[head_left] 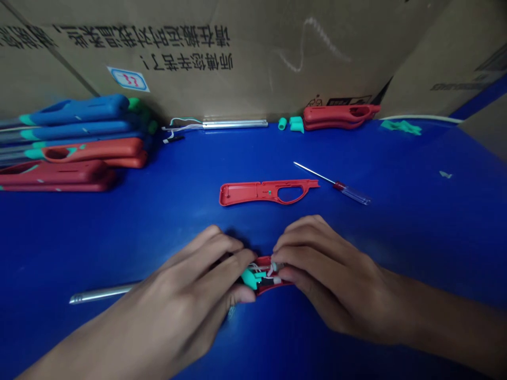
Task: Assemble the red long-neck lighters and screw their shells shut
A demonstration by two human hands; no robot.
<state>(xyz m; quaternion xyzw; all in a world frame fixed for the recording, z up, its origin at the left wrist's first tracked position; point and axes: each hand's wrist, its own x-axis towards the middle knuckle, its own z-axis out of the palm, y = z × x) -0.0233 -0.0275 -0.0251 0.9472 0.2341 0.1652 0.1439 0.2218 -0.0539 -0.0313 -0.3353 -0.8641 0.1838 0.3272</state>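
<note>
Both my hands are closed on a red lighter half-shell (pixel 263 260) low over the blue table, its inner side up. My left hand (pixel 194 290) grips its left part, beside a green trigger (pixel 249 278) set in the shell. A metal lighter tube (pixel 103 293) sticks out to the left from under that hand. My right hand (pixel 336 279) pinches the right part, fingertips at small white and dark inner parts (pixel 272 274) and wires. Fingers hide much of the shell. Beyond my hands lies another red half-shell (pixel 245 193), hollow side up.
A screwdriver (pixel 352 194) lies to the right on the blue table (pixel 178 211). Blue, orange and red lighters (pixel 79 142) are stacked at left. Along the cardboard (pixel 257 63) are a metal tube with wires (pixel 235 124), green caps (pixel 296 123), red shells (pixel 336 117) and green triggers (pixel 402 127).
</note>
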